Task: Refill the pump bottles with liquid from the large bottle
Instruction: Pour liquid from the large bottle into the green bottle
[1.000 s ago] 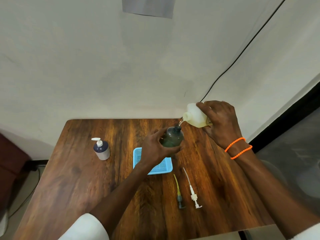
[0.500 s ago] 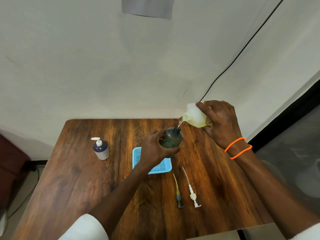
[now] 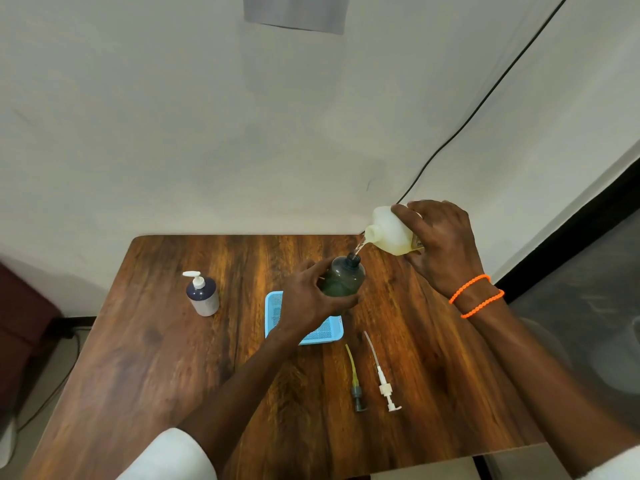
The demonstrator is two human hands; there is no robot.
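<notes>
My right hand (image 3: 440, 244) grips the large pale bottle (image 3: 389, 233), tipped with its mouth down to the left. A thin stream runs from it into the open neck of a dark green pump bottle (image 3: 344, 278). My left hand (image 3: 308, 299) holds that green bottle around its body, above the table. A dark blue pump bottle (image 3: 202, 294) with a white pump head stands at the left. Two removed pump heads lie on the table: a dark one with a yellow tube (image 3: 356, 386) and a white one (image 3: 384, 382).
A light blue mesh tray (image 3: 327, 332) sits on the wooden table (image 3: 156, 358) under my left hand. A white wall stands right behind the table, with a black cable (image 3: 485, 98) running down it. The table's right edge borders a dark panel.
Almost nothing differs; both hands hold their pose and the liquid keeps streaming into the green bottle.
</notes>
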